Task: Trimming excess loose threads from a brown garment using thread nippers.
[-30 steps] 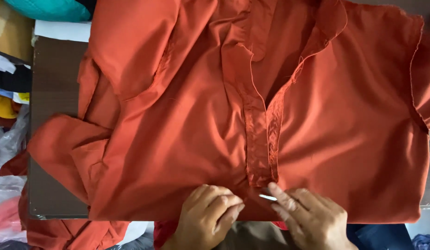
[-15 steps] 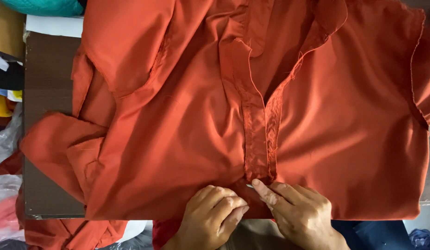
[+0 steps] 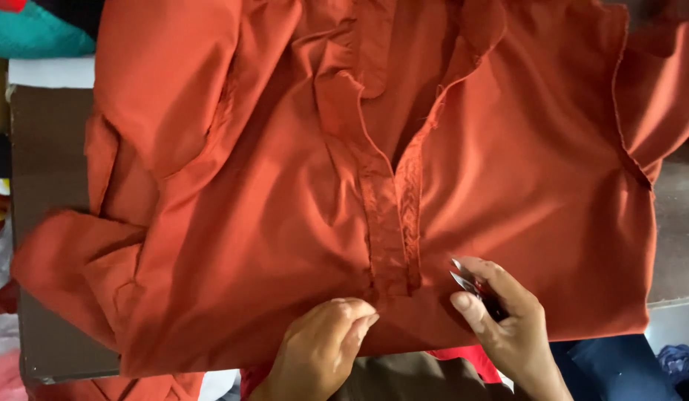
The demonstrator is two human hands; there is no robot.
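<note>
Orange garment (image 3: 285, 223): spread flat over the counter (image 3: 40, 171), neckline away from the person, slit placket (image 3: 392, 230) running down the middle toward the hands; a sleeve (image 3: 70, 260) folded out at the person's left. Left hand (image 3: 322, 349): fingers curled down, grip pressing the cloth just below the placket's lower end; whether it pinches a fold cannot be told. Right hand (image 3: 504, 323): just right of the placket's foot, apart from the left hand, grip closed on a small metal snip (image 3: 463, 275), thumb and forefinger around it, the pointed blades jutting out toward the placket, close over the cloth. Beyond the left grip, at the far left corner: teal cloth (image 3: 33, 37) and a white strip (image 3: 51, 73) at the counter's edge. Below the right grip, past the garment's near hem: red cloth (image 3: 463, 358) and dark blue cloth (image 3: 611, 364).
</note>
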